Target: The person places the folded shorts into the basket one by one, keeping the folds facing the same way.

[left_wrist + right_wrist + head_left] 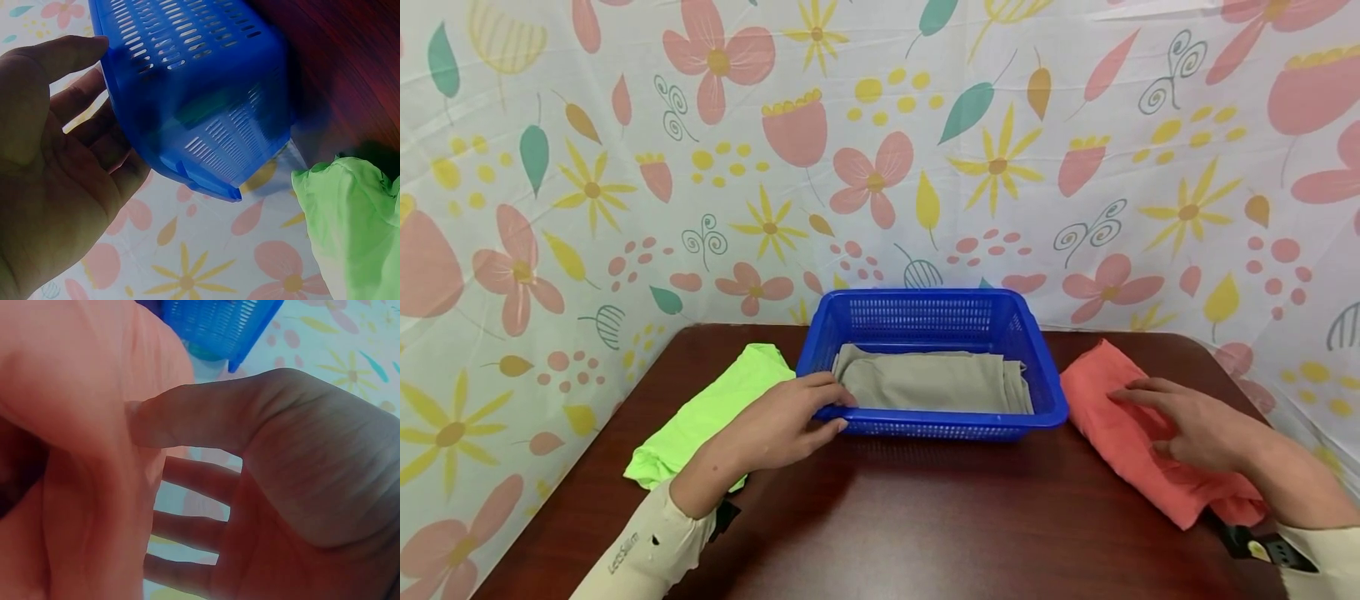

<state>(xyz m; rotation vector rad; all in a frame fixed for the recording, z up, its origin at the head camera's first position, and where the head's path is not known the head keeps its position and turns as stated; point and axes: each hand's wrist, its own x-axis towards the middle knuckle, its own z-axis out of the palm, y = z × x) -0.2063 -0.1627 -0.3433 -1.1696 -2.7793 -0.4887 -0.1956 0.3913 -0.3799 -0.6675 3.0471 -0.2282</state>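
A blue plastic basket (pixel 925 421) stands at the back middle of the table, with a folded grey-beige cloth (pixel 932 382) inside. My left hand (pixel 790 421) holds its front left corner, fingers over the rim and thumb outside; the left wrist view shows this hand (pixel 69 144) at the basket's rim (pixel 119 112). To the right lies a folded coral cloth (pixel 1120 425). My right hand (pixel 1195 425) rests on it with spread, slightly bent fingers. In the right wrist view, the thumb of that hand (pixel 250 481) touches the coral cloth (pixel 106 456).
A folded neon green cloth (pixel 715 408) lies left of the basket, partly behind my left forearm. The dark reddish-brown table (pixel 925 517) backs onto a flower-printed curtain (pixel 880 167), which also runs along both sides.
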